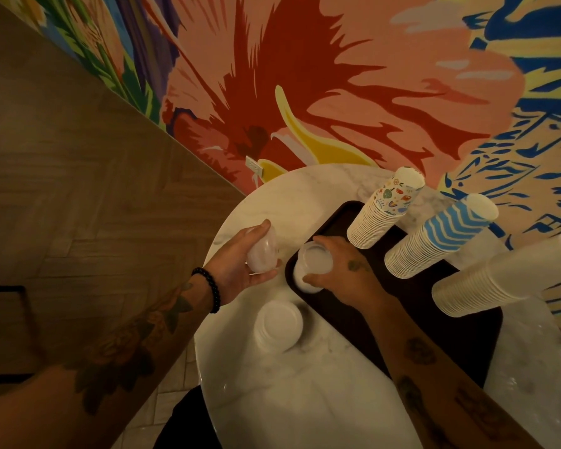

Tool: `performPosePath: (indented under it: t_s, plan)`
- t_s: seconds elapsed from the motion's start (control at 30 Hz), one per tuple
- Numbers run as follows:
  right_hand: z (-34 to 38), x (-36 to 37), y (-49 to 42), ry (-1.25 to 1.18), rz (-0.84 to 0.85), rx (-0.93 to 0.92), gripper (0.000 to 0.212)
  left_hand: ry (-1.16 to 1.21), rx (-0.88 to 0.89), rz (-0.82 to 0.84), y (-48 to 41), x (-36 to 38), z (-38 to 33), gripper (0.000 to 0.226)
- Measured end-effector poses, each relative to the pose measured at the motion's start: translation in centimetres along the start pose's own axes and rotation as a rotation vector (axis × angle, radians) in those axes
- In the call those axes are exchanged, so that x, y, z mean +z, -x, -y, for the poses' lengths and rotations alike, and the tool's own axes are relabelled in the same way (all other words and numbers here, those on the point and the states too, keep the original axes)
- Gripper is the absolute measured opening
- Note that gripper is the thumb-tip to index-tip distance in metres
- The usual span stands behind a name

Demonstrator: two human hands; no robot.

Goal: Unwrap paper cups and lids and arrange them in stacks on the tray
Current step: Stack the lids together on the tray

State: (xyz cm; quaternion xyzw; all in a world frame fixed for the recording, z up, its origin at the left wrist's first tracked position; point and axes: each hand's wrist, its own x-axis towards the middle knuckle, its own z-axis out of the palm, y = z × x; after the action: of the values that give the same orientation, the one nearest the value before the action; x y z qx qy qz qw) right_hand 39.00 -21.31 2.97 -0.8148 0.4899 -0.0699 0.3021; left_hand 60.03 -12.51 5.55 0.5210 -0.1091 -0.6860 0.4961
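The painted wall [337,76] fills the far side, all pink, red and blue. Below it is the round marble table [272,384], and on its right half lies the dark tray [418,303].

Three tall stacks of upturned cups stand along the tray's far and right side:
- The plain white cups [499,280] are furthest right.
- The blue zigzag cups [434,238] are in the middle.
- The doodle-print cups [382,212] are at the far left.

A short stack of white lids [277,327] sits on the bare marble, just left of the tray and nearest to me.

My right hand [340,264] curls thumb and fingers round another lid stack [311,267] at the tray's left corner. My left hand [240,257] hovers over the table left of the tray. It clasps a small bundle of lids [262,251] on its side, thumb above and fingers beneath. A black bead bracelet [209,288] circles that wrist.
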Motion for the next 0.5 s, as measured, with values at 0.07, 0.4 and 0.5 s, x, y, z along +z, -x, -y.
performPosePath:
  t_s: [0.07,0.4,0.5]
  plan:
    - [-0.4,0.6,0.1,0.038,0.032,0.041,0.082,-0.022,0.000,-0.010,-0.2,-0.1,0.0,0.050]
    - [-0.1,0.5,0.5,-0.006,-0.016,0.048,0.084,-0.015,-0.019,-0.003,-0.3,0.2,0.1,0.055]
    - [1.4,-0.6,0.9,-0.236,-0.064,-0.016,0.072,-0.057,-0.011,0.024,-0.4,0.8,0.1,0.057]
